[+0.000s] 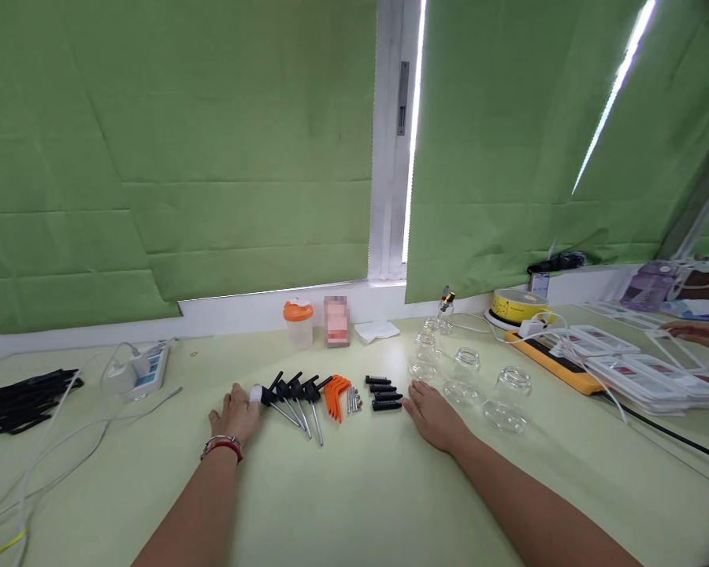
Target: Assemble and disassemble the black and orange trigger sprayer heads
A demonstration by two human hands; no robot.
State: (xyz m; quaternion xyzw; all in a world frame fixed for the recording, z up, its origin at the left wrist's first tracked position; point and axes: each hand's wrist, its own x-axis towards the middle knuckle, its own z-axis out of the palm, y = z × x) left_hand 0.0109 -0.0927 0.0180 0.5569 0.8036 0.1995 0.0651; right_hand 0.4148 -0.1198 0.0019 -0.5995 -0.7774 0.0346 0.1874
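My left hand (236,416) rests on the pale table with its fingers apart and holds nothing. One of its fingertips has a white wrap, close to several black-headed metal rods (298,398) laid out in a fan. To their right lie thin orange angled pieces (335,396) and a small cluster of screws (353,400). A column of ridged black plastic pieces (384,394) comes after these. Beside that column my right hand (434,413) lies flat and empty, fingers stretched out. Clear round jars (466,378) stand just beyond and right of it.
A cup with an orange lid (298,324) and a pink box (336,321) stand at the back. Left are a power strip (147,374), cables and black strips (20,400). Right are an orange-black power strip (552,362), stacked white frames (644,382) and another person's hand (700,335).
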